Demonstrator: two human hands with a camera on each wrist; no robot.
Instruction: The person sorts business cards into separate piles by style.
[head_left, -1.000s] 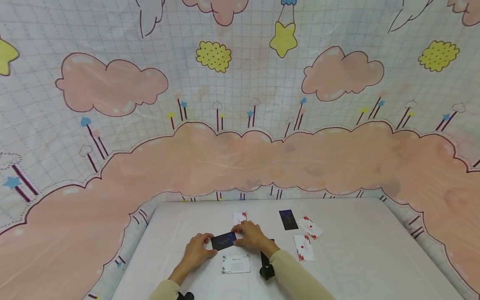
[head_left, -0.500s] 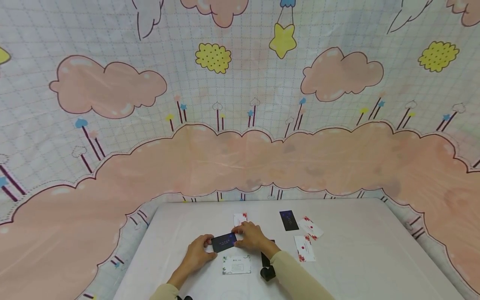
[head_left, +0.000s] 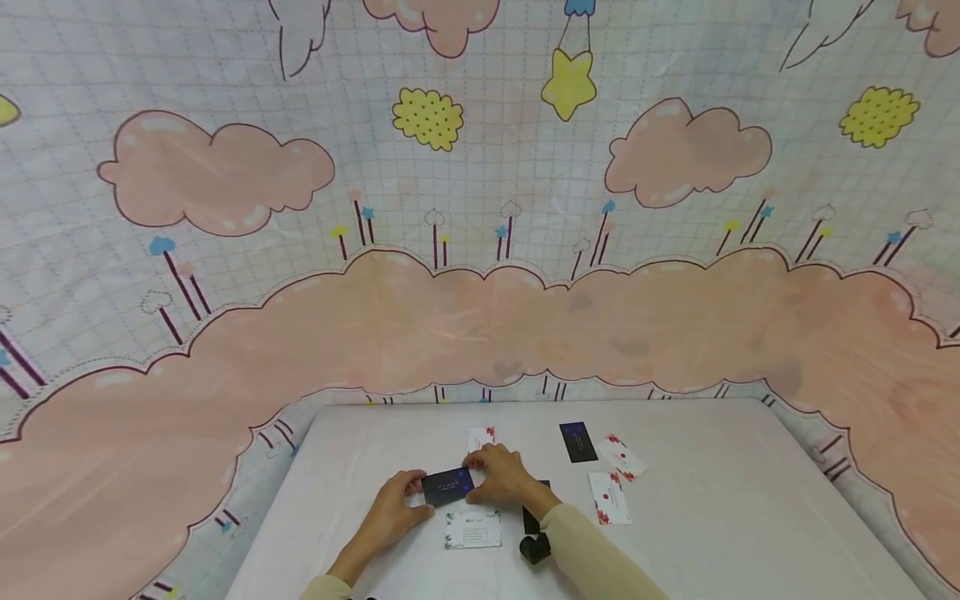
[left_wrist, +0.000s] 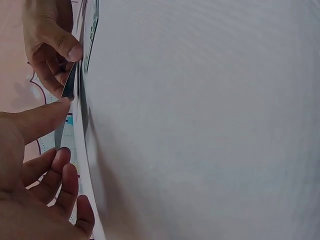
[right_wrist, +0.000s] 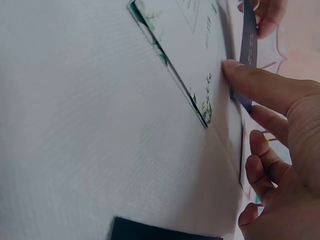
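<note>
A dark blue business card is held between both hands over the table, its printed face showing in the head view. My left hand pinches its left end between thumb and forefinger; the left wrist view shows the card tilted, nearly edge-on. At the right end, my right hand grips with thumb and forefinger, the other fingers loosely bent. Just nearer than the held card lies a white card with green leaves. Behind the right hand is a white card with red flowers, partly covered by the fingers.
To the right lie another dark card and two white cards with red flowers, one farther back and one nearer. Beneath the right forearm a dark card is partly hidden. A printed cloth hangs behind the white table.
</note>
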